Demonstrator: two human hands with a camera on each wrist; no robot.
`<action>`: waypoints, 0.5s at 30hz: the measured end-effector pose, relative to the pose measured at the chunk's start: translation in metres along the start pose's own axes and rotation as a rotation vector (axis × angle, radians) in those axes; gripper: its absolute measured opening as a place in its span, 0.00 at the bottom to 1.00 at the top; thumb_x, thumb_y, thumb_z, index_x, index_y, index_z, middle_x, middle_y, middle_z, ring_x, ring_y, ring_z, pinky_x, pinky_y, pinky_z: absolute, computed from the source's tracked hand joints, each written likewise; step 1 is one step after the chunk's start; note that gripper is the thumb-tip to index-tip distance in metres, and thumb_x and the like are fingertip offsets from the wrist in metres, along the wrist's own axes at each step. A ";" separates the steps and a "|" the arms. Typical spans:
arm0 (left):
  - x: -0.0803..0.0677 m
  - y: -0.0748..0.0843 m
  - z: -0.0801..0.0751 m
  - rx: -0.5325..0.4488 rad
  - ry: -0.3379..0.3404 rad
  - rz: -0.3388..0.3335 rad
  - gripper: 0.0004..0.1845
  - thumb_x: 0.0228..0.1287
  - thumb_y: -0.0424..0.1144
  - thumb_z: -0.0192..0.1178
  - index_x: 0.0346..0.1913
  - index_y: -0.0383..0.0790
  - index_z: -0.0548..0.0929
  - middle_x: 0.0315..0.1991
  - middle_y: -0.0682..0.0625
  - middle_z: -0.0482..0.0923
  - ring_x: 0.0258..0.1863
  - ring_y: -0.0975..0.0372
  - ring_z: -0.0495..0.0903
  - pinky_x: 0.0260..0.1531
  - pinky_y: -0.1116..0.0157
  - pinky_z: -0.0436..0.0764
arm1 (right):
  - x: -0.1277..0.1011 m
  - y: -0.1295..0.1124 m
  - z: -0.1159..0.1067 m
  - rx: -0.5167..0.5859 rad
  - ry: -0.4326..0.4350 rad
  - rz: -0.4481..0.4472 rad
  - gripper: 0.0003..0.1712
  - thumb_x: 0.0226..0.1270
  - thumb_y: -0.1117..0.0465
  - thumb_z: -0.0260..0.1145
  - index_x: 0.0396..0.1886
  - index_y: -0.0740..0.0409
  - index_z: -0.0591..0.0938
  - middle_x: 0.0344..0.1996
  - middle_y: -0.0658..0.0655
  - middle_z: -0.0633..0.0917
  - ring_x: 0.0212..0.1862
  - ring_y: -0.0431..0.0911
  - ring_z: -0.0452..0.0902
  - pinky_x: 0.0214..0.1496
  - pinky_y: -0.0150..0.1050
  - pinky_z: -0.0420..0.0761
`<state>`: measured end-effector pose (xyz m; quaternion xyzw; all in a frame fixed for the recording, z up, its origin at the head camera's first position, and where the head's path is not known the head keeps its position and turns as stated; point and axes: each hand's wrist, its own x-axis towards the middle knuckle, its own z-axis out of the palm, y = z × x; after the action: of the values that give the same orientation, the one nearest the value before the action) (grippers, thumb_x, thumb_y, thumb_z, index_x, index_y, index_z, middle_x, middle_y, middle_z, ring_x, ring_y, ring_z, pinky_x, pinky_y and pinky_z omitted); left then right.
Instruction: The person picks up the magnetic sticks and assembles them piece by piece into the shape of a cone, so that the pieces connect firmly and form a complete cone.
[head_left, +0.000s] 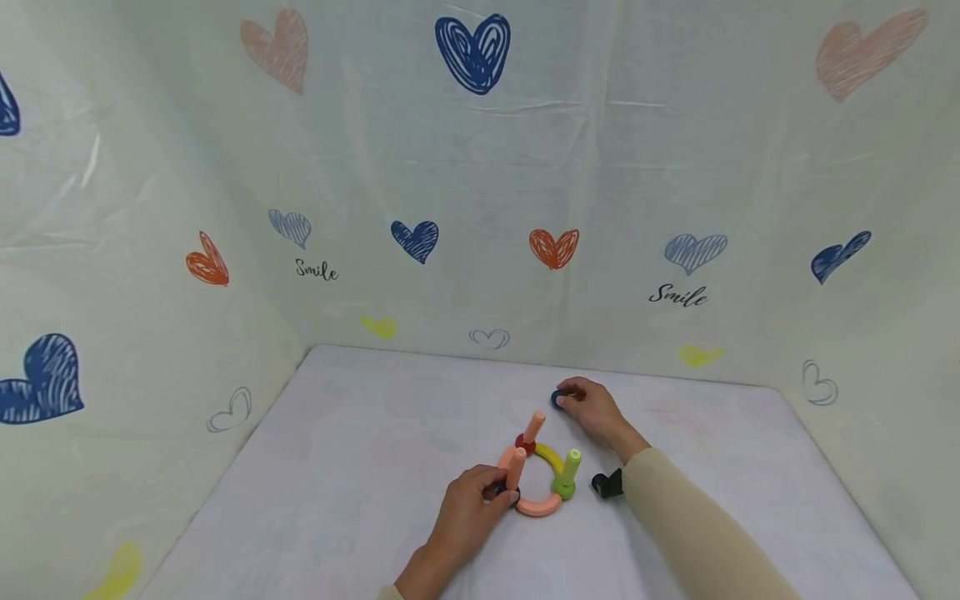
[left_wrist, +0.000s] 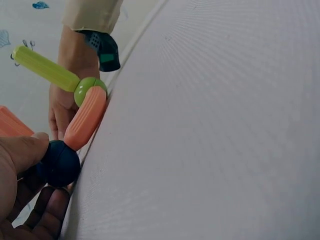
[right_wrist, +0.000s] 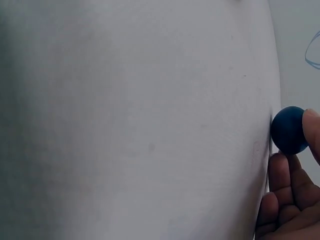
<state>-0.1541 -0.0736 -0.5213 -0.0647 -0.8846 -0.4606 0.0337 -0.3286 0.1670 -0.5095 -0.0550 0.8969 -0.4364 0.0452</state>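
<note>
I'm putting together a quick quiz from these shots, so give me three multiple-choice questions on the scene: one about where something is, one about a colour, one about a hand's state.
1. Where is the loose dark blue ball?
A. At the right hand's fingertips, beyond the toy ring
B. Under the left hand
C. On top of the green stick

2. What colour is the upright stick on the ring's right side?
A. Red
B. Light green
C. Black

3. What is the left hand doing?
A. Lying flat, away from the toy
B. Gripping the toy ring at a dark ball joint
C. Holding the cloth

Answers: 1 A, the right hand pinches it on the table; 2 B, head view shows green; 3 B, its fingers curl round the joint.
</note>
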 end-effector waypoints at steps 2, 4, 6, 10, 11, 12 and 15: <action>0.000 0.000 0.000 -0.001 0.002 0.004 0.15 0.66 0.42 0.74 0.54 0.44 0.90 0.45 0.58 0.86 0.41 0.69 0.80 0.42 0.70 0.82 | -0.001 0.000 0.001 -0.009 0.001 -0.006 0.18 0.76 0.60 0.68 0.62 0.56 0.82 0.59 0.60 0.85 0.58 0.55 0.78 0.66 0.56 0.78; 0.000 0.000 0.000 -0.004 0.000 0.005 0.15 0.66 0.41 0.74 0.54 0.44 0.90 0.45 0.58 0.86 0.41 0.69 0.80 0.42 0.70 0.82 | -0.003 0.000 0.002 -0.015 -0.005 -0.009 0.20 0.76 0.60 0.68 0.64 0.56 0.82 0.60 0.61 0.84 0.58 0.55 0.78 0.67 0.57 0.78; 0.000 0.000 0.000 -0.008 -0.003 0.001 0.15 0.66 0.41 0.74 0.54 0.44 0.90 0.45 0.58 0.85 0.41 0.69 0.80 0.41 0.70 0.82 | -0.004 0.001 0.003 -0.025 -0.009 -0.007 0.22 0.76 0.60 0.69 0.67 0.56 0.81 0.61 0.61 0.84 0.58 0.55 0.78 0.67 0.57 0.78; 0.000 0.000 0.001 -0.006 -0.009 -0.006 0.15 0.66 0.41 0.74 0.54 0.44 0.90 0.45 0.59 0.85 0.40 0.69 0.80 0.41 0.70 0.81 | -0.006 0.002 0.003 -0.059 -0.014 -0.001 0.26 0.75 0.59 0.69 0.70 0.57 0.80 0.59 0.62 0.84 0.56 0.54 0.79 0.65 0.56 0.80; 0.000 0.000 0.001 -0.002 -0.009 -0.006 0.15 0.66 0.41 0.74 0.54 0.44 0.90 0.45 0.59 0.85 0.40 0.69 0.80 0.41 0.70 0.81 | -0.006 0.002 0.003 -0.067 -0.013 -0.002 0.26 0.75 0.59 0.70 0.69 0.57 0.80 0.59 0.62 0.85 0.55 0.54 0.79 0.64 0.56 0.80; 0.000 0.000 0.001 0.002 -0.008 -0.005 0.15 0.66 0.42 0.74 0.54 0.44 0.90 0.45 0.59 0.85 0.40 0.69 0.79 0.41 0.70 0.81 | -0.007 0.001 0.003 -0.070 -0.012 -0.003 0.25 0.75 0.59 0.70 0.69 0.57 0.80 0.58 0.62 0.85 0.55 0.54 0.79 0.64 0.56 0.80; 0.000 0.000 0.000 0.010 -0.001 0.002 0.15 0.66 0.42 0.74 0.54 0.44 0.90 0.45 0.58 0.86 0.41 0.70 0.80 0.41 0.69 0.81 | -0.007 0.001 0.003 -0.060 -0.010 -0.014 0.24 0.74 0.59 0.70 0.67 0.57 0.80 0.60 0.62 0.84 0.58 0.55 0.79 0.66 0.57 0.79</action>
<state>-0.1542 -0.0734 -0.5212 -0.0658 -0.8869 -0.4560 0.0341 -0.3213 0.1665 -0.5119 -0.0648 0.9090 -0.4092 0.0449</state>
